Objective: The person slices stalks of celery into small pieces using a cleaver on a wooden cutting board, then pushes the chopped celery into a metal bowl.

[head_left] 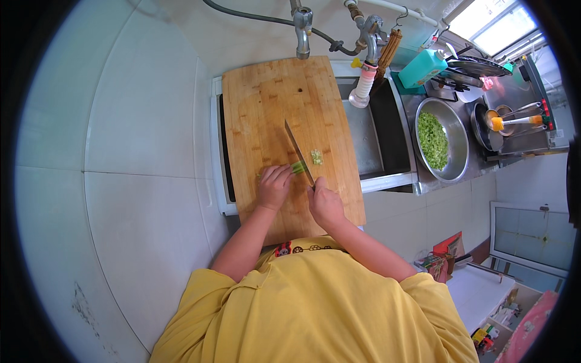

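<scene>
My right hand (326,203) grips the handle of a kitchen knife (297,147), whose blade points away from me across a wooden cutting board (258,109). Under my left hand (274,185), a small bunch of green stalks (297,168) is pinned to the board. The cut ends of the stalks lie against the left side of the blade. To the right of the blade sits a little heap of chopped green pieces (317,157). My left fingers hide most of the stalks, and my right hand covers the knife handle.
The board lies over part of a sink (363,140), below two metal taps (303,31). On the counter to the right stands a steel bowl (457,159) of chopped greens (431,140). Behind it are a turquoise bottle (422,70) and pans (481,129). A tiled wall (145,113) rises at left.
</scene>
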